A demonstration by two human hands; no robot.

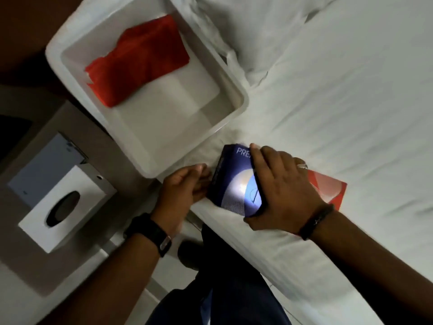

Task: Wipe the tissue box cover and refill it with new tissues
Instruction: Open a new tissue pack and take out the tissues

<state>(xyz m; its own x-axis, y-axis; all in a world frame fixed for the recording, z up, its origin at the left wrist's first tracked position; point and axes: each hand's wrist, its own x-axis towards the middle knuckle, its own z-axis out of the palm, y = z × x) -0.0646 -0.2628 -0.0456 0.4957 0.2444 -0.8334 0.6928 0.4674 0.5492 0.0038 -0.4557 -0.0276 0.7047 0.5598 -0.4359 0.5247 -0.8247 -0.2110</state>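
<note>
White tissue box cover (66,208) with oval slot sits on low table, well left of left hand. White tray (236,103) holding red cloth (138,61) lies on bed beyond both hands. Left hand (185,188), watch on wrist, fingers loosely curled, fingertips touching left edge of blue tissue box (234,181). Right hand (281,191) palm-down, fingers spread, gripping box's right side. Red packet (328,188) partly under right hand.
</note>
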